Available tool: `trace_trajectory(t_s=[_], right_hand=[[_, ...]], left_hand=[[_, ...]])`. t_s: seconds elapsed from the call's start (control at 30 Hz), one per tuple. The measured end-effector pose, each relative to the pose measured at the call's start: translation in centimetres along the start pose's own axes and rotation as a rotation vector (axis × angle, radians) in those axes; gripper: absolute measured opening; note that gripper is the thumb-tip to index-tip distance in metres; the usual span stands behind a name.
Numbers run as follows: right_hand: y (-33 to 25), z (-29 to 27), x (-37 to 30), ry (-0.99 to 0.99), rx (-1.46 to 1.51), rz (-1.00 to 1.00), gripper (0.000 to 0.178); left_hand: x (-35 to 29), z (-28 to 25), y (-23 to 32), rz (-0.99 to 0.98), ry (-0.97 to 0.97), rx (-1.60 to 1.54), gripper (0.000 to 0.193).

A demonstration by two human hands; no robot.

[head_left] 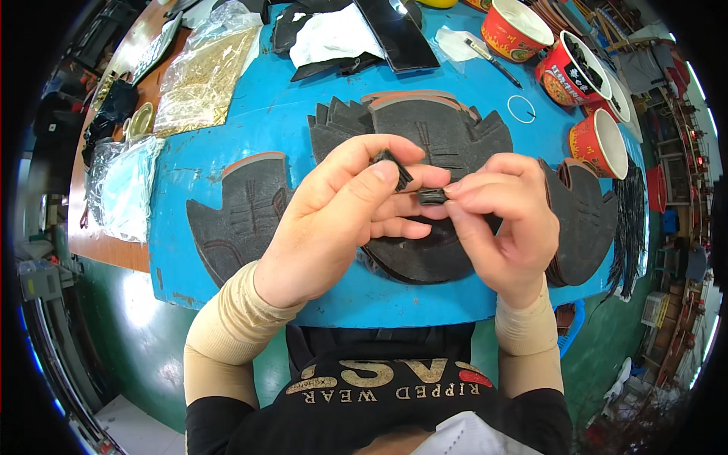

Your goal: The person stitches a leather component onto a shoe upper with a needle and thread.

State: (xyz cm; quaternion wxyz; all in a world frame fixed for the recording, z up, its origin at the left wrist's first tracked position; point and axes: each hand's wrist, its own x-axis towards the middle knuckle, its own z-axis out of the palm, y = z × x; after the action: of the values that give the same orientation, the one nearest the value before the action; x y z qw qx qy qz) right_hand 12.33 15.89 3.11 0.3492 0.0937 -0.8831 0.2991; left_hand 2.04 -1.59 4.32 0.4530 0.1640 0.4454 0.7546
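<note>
Between the thumb and fingers of my left hand (322,208) is a small stack of black strips (394,168). My right hand (508,216) pinches a small, dark, ridged piece (432,197) between thumb and fingertips, close to the left fingers. Both hands are raised over dark grey cut leather-like panels. Behind the hands lies a stack of these panels (425,125) with notched sides and slits. A rounded dark stack (425,262) shows below the fingers, partly covered by them. More panels lie to the left (254,197) and right (588,220).
The blue-topped table (341,303) carries red paper tubs (599,144) at the right, some holding black bits. Black strands (628,227) hang at its right edge. A pen (493,62), a dark flat slab (398,34) and a bag of gold-coloured material (201,80) lie farther back.
</note>
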Motion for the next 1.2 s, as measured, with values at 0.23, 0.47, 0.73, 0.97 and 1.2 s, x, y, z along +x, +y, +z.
trace_trajectory(t_s=[0.23,0.47,0.73,0.97,1.2], right_hand=[[-1.0,0.8,-0.8,0.197,0.761,0.321,0.027],[-2.0,1.0,-0.9,0.116,0.85,0.408,0.026],[-1.3,0.0,-0.5,-0.041,0.362,0.092,0.027],[-1.0,-0.7,0.1,0.128,0.634,0.304,0.03],[-1.2,-0.2,0.0,-0.038,0.374,0.165,0.029]], left_hand=[[-0.5,0.2,-0.6,0.148,-0.087,0.313,0.043],[0.2,0.3,-1.9,0.589,0.078,0.692,0.016],[-0.4,0.4,-0.3,0.52,-0.025,0.925,0.014],[0.0,-0.1,0.5,0.533,-0.007,0.953,0.014],[-0.2,0.0,0.3,0.458,-0.117,0.943,0.017]])
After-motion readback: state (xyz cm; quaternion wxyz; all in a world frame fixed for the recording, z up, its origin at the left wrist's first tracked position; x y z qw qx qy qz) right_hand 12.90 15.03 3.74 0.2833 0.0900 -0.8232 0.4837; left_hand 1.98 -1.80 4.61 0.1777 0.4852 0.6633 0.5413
